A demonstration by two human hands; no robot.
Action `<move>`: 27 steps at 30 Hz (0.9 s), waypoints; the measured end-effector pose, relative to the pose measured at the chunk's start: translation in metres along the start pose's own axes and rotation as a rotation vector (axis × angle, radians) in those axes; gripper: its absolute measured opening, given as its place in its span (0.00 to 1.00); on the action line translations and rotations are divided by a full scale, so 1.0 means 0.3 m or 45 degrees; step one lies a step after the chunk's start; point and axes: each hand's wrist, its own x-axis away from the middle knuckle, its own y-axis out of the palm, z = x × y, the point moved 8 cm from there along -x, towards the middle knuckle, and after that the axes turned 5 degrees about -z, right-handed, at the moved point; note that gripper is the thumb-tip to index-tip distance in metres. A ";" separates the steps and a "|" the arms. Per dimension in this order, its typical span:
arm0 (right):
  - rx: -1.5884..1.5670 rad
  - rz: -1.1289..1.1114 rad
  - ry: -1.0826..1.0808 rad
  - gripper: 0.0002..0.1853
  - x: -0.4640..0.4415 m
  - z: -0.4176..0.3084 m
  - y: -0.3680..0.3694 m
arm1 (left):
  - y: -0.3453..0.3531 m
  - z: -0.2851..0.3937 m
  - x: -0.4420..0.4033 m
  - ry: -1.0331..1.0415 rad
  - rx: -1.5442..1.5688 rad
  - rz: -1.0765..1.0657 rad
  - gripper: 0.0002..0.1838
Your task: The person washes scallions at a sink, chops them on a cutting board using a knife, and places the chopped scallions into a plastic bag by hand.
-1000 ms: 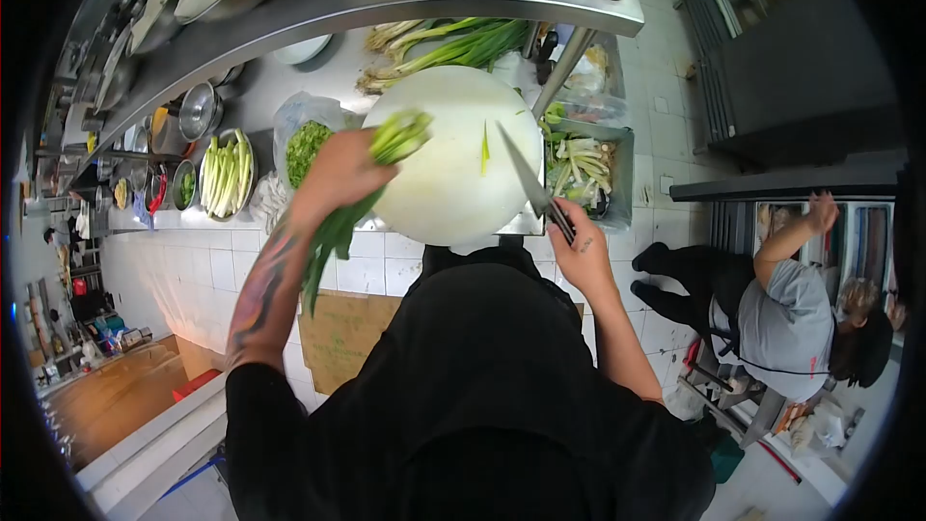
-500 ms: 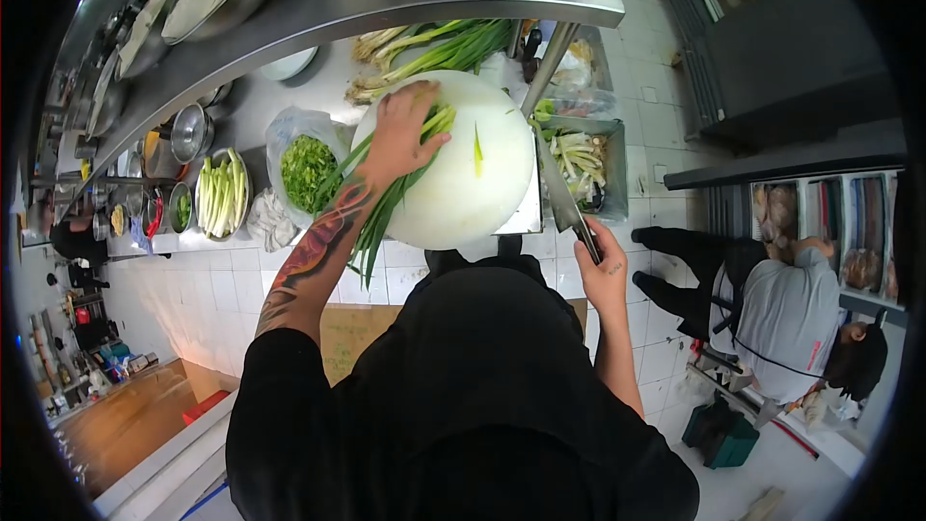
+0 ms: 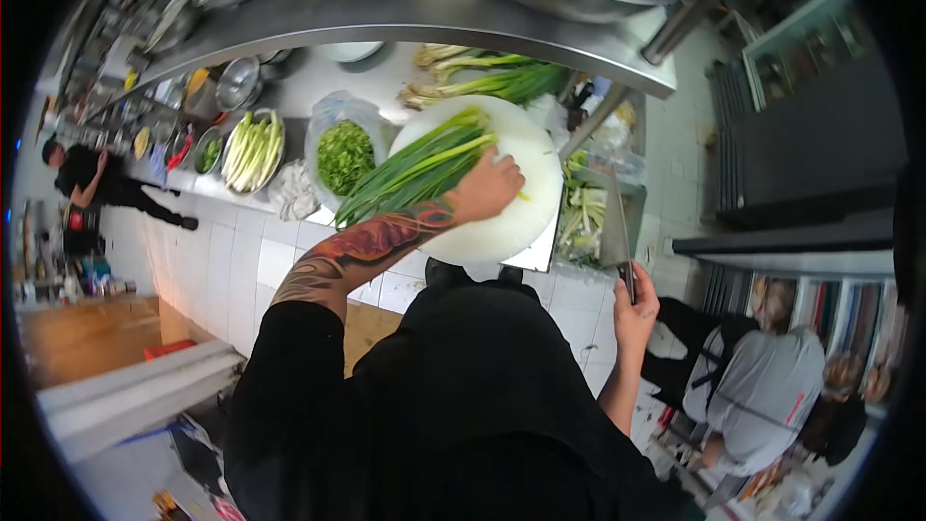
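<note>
Green scallions (image 3: 420,169) sprawl over the round white board (image 3: 533,150), tips past its left edge, where a knock from the left hand (image 3: 487,185), curled on it, contents unclear, could spill them, while the right hand (image 3: 635,307) clasps a knife (image 3: 616,227) beyond its right edge.

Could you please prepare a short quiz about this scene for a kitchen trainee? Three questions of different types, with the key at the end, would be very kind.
1. What does the right hand hold?
A) a ladle
B) a knife
C) a whisk

2. True or false: the spring onions lie wholly within the edge of the round board.

3. Fill in the gap: the chopped greens stand to the left of the board in a plastic ____.

Key:
1. B
2. False; their leaves stick out past the board's left edge.
3. bag
</note>
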 end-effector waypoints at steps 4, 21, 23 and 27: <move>-0.006 -0.011 -0.050 0.24 -0.070 0.022 -0.100 | -0.139 0.104 -0.041 -0.165 0.477 0.192 0.10; 0.412 -0.780 0.008 0.22 -0.275 -0.217 0.105 | -0.213 -0.049 0.573 -0.914 1.000 0.674 0.13; 0.240 -0.780 -0.119 0.21 -0.260 -0.208 0.259 | -0.279 -0.068 0.676 -0.847 1.072 0.765 0.08; 0.021 -0.531 -0.257 0.15 -0.267 -0.131 0.445 | -0.306 -0.135 0.922 -0.778 1.659 0.671 0.07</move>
